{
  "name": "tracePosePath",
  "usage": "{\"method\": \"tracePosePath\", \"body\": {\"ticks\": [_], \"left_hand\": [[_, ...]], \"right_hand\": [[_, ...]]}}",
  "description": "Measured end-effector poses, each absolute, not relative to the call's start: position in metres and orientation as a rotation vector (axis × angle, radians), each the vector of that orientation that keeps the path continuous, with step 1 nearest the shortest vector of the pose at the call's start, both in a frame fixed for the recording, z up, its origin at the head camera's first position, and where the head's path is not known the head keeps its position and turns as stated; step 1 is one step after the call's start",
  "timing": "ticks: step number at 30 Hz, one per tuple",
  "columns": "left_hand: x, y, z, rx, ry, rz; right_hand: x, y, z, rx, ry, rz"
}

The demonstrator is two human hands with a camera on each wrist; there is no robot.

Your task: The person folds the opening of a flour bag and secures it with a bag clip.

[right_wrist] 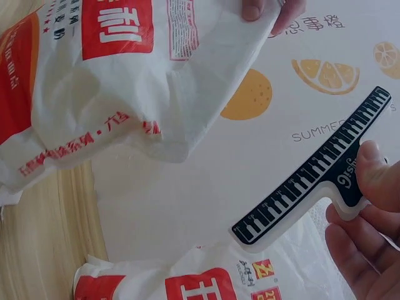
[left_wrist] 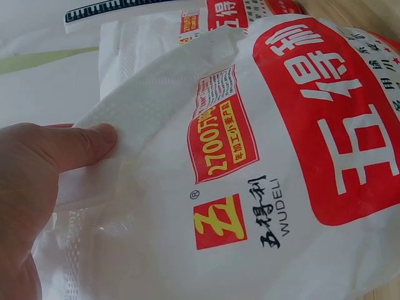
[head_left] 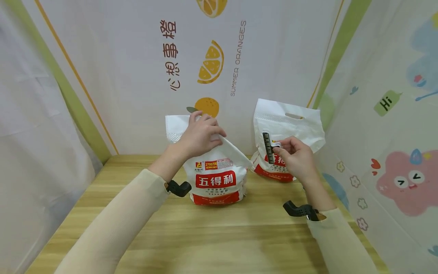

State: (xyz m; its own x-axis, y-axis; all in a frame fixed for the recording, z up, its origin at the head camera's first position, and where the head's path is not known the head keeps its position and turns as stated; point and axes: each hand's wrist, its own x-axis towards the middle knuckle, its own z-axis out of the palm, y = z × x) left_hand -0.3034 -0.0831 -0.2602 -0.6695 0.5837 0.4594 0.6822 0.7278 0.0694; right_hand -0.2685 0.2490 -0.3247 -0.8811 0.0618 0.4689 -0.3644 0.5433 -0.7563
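Observation:
A white and red flour bag (head_left: 219,182) stands upright on the table, its top folded over at a slant. My left hand (head_left: 202,135) pinches the folded top edge; in the left wrist view the thumb (left_wrist: 94,142) lies along the near side of the plastic. To the right, my right hand (head_left: 297,158) holds a wide clip (head_left: 268,147) by its handle, between thumb and fingers. In the right wrist view the clip (right_wrist: 312,172) shows a black and white piano-key print along its long bar. It is apart from the bag that my left hand holds.
A second flour bag (head_left: 287,118) with a handle slot stands behind the clip at the back right. The wooden table (head_left: 191,236) meets a printed curtain (head_left: 137,76) at the back and another curtain (head_left: 376,125) on the right.

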Motion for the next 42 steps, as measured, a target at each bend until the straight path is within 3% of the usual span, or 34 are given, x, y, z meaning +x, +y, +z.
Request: {"method": "tracePosePath", "body": {"ticks": [28,42], "left_hand": [[-0.304,-0.084,-0.261,-0.946,-2.515,-0.337],[-0.305,-0.082,-0.259,-0.872,-2.605,-0.447]], "right_hand": [[-0.290,0.196,-0.312,0.458,-2.302,1.534],[-0.294,0.179,-0.316,0.527,-2.402,1.403]]}}
